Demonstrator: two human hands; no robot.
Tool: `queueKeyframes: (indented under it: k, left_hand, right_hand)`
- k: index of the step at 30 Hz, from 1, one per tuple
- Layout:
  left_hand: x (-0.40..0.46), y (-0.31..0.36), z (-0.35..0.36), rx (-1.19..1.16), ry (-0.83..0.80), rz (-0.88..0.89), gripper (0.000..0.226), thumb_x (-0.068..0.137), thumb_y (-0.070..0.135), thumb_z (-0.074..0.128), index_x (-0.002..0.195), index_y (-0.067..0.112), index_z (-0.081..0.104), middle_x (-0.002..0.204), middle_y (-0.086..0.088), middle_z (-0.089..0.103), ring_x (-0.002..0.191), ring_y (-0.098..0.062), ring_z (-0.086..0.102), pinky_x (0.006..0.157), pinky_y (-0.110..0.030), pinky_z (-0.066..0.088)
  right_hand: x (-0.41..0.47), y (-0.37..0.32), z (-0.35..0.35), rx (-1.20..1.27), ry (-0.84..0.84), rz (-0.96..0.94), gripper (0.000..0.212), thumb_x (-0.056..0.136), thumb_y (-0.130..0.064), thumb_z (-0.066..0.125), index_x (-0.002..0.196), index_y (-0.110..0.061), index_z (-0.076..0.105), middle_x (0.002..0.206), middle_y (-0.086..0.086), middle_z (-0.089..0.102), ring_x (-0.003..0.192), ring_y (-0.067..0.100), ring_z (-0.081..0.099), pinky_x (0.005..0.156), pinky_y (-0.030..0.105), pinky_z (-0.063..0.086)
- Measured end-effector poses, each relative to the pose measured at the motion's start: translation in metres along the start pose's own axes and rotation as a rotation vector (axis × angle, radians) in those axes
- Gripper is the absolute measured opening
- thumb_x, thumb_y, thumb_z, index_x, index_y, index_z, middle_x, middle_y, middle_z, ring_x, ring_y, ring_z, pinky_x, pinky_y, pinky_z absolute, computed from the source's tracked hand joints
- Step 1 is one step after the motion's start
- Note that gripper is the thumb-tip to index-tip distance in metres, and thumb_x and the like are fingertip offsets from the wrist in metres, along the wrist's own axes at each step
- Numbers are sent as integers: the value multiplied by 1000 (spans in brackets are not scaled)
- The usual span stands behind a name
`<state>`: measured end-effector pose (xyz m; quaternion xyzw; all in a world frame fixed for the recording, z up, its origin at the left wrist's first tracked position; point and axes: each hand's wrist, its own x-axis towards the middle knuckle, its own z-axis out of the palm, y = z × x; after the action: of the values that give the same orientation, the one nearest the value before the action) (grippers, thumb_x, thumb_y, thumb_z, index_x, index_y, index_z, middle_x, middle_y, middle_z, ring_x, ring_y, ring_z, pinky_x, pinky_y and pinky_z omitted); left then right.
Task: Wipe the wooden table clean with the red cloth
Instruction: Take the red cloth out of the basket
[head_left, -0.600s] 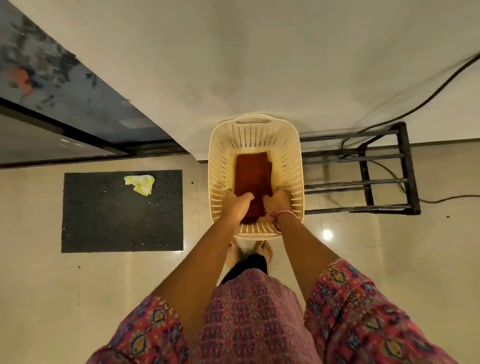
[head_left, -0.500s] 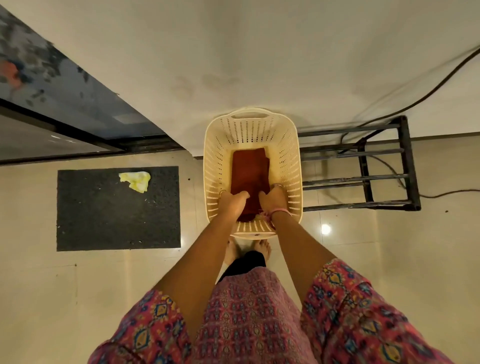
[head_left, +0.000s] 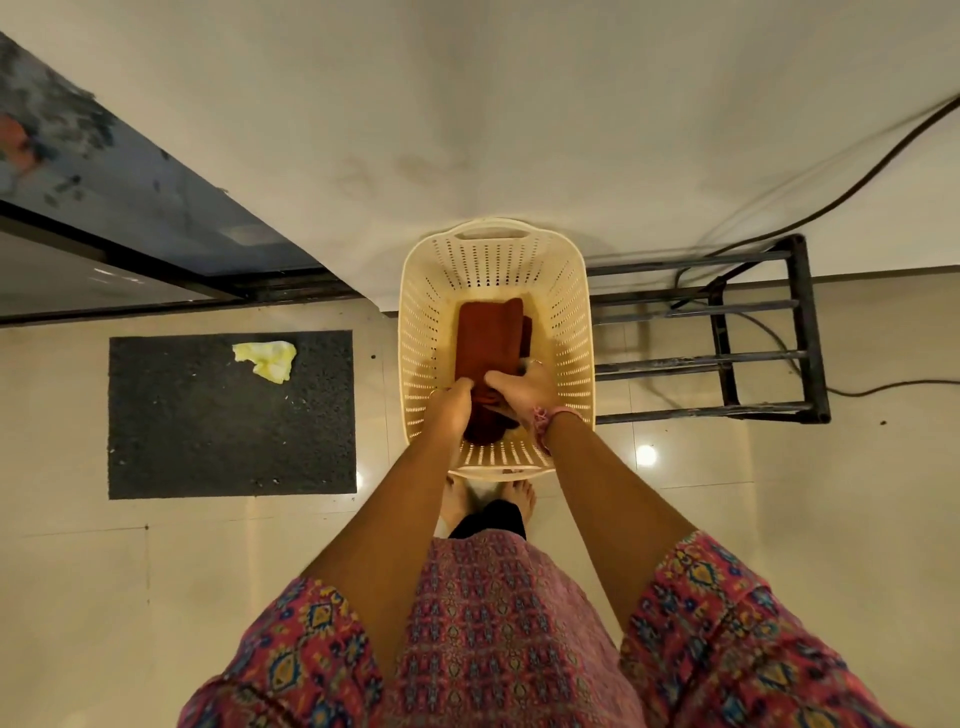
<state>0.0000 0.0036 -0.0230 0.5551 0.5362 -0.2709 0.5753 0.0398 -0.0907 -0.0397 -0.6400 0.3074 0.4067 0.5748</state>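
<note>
A folded red cloth (head_left: 491, 335) lies in the bottom of a cream perforated plastic basket (head_left: 571, 332) standing on the tiled floor against the wall. My left hand (head_left: 453, 408) and my right hand (head_left: 522, 392) are both down inside the basket, fingers closed on the near end of the cloth, which bunches up between them. The far part of the cloth still lies flat. No wooden table is in view.
A black metal rack (head_left: 753, 332) stands right of the basket with a cable (head_left: 883, 387) trailing past it. A dark doormat (head_left: 228, 415) with a crumpled yellow rag (head_left: 266, 358) lies to the left, below a dark door frame (head_left: 156, 249). My bare feet are just behind the basket.
Both hands have closed in toward each other on the cloth's near end, which is now gathered and bunched instead of flat.
</note>
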Motion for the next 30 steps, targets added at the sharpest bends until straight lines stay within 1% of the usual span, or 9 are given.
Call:
queueKeyframes:
  k: [3, 7, 12, 14, 17, 22, 27, 28, 30]
  left_hand:
    - [-12, 9, -4, -118, -27, -42, 40, 91, 44, 48, 108, 11, 62, 101, -7, 64, 93, -21, 59, 85, -33, 47]
    - [-37, 21, -15, -398, -187, -55, 35, 90, 46, 53, 98, 14, 65, 86, -7, 67, 78, -20, 63, 76, -31, 51]
    - [-77, 30, -39, -631, -206, -11, 53, 78, 54, 64, 116, 16, 61, 115, -11, 65, 108, -28, 63, 98, -46, 48]
    - [-95, 34, -46, -702, -263, 12, 66, 72, 58, 67, 124, 19, 58, 123, -12, 63, 110, -32, 62, 97, -51, 47]
    - [-132, 41, -55, -774, -414, 72, 65, 81, 62, 55, 126, 16, 58, 124, -16, 62, 106, -35, 64, 89, -48, 52]
    - [-184, 41, -67, -841, -654, 167, 78, 83, 69, 41, 129, 8, 56, 127, -19, 58, 108, -35, 61, 97, -49, 47]
    - [-220, 41, -77, -760, -773, 212, 88, 79, 74, 44, 135, 6, 50, 140, -20, 46, 128, -36, 45, 110, -52, 31]
    - [-226, 42, -78, -730, -778, 212, 86, 79, 72, 45, 134, 6, 51, 138, -20, 48, 128, -36, 45, 110, -52, 31]
    - [-237, 44, -81, -672, -766, 226, 75, 83, 65, 47, 128, 6, 56, 123, -19, 60, 112, -34, 58, 103, -50, 41]
  right_hand:
    - [-20, -16, -1, 121, -107, 8, 36, 84, 0, 62, 118, -5, 51, 100, 13, 63, 80, 20, 67, 60, 26, 59]
    - [-61, -40, -10, 245, -217, 7, 33, 89, 6, 53, 118, -8, 47, 99, 14, 62, 76, 21, 66, 54, 24, 58]
    - [-125, -60, -22, 279, -405, -71, 52, 89, 14, 45, 133, -14, 39, 110, 10, 62, 85, 23, 68, 69, 32, 59]
    - [-153, -70, -24, 293, -482, -109, 54, 90, 16, 42, 132, -18, 38, 112, 9, 61, 92, 26, 66, 74, 35, 58]
    - [-195, -84, -22, 253, -568, -160, 60, 90, 18, 41, 129, -26, 33, 112, 4, 58, 95, 23, 63, 73, 34, 58]
    - [-246, -90, -19, 180, -629, -251, 78, 87, 21, 43, 144, -28, 22, 119, -1, 54, 101, 20, 61, 74, 33, 59]
    - [-281, -79, -27, 101, -640, -352, 98, 79, 13, 57, 150, -34, 7, 141, 1, 40, 121, 25, 52, 92, 41, 52]
    - [-287, -75, -27, 72, -615, -374, 102, 76, 8, 63, 150, -34, 7, 146, 3, 35, 125, 28, 49, 96, 44, 50]
    - [-298, -67, -28, 32, -574, -407, 113, 66, -3, 74, 151, -33, 6, 152, 5, 29, 131, 30, 44, 102, 50, 44]
